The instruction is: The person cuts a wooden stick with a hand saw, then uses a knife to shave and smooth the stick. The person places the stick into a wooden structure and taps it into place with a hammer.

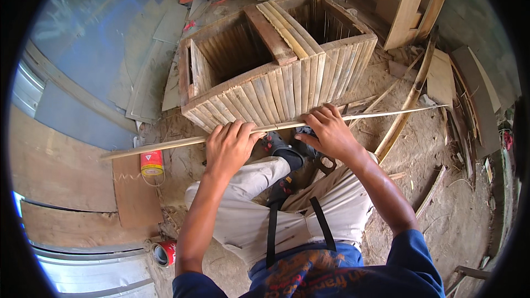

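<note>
A long thin strip of wood or split bamboo (182, 142) lies crosswise in front of me, above my knees. My left hand (227, 146) is closed over it left of the middle, fingers curled across its far side. Farther right, my right hand (329, 131) grips the same strip, its thumb on the near side. Just beyond both hands stands a slatted wooden box frame (265, 96) with two open compartments. Its side is faced with narrow upright strips, and several more strips lie along the top between the compartments.
A red and yellow can (152, 163) stands under the strip's left end. Another red can (164, 253) lies near my left forearm. Curved wood lengths (406, 118) and scraps lie at the right. Wooden boards (411, 8) lean at the back; metal sheets (77, 113) line the left.
</note>
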Tool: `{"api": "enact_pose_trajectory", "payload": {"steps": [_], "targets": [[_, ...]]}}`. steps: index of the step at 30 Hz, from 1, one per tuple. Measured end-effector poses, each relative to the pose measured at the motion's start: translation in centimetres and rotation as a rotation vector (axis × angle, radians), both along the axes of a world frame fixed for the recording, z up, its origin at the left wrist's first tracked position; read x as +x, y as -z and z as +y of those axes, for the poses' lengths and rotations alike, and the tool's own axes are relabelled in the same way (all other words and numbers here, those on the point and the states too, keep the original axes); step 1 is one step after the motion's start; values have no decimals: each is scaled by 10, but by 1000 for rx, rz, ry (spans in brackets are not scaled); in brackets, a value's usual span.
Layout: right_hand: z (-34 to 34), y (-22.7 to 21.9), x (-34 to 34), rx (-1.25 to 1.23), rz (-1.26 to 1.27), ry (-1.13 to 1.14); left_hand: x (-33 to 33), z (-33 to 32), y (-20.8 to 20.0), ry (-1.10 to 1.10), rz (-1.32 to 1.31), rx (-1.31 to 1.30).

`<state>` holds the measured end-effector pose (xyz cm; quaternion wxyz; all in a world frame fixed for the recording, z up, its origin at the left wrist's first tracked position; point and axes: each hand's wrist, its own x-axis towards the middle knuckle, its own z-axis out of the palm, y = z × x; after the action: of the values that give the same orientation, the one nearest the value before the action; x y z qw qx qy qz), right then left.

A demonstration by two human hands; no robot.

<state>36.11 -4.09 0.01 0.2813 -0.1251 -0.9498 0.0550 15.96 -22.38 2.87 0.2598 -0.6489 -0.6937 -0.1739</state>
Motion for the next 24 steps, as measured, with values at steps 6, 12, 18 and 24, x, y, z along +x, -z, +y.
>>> {"api": "enact_pose_trajectory", "payload": {"steps": [6,12,18,24], "targets": [[-9,20,-2,-37,-33,31,-4,-8,10,7,-170,-66],[-31,29,-4,-87,-15,87,-14,-8,16,-43,-258,-214],[-35,22,5,-80,-92,146,-5,-7,35,-70,-326,-268],[-39,16,7,-90,-167,214,0,-3,48,-92,-390,-208]]}}
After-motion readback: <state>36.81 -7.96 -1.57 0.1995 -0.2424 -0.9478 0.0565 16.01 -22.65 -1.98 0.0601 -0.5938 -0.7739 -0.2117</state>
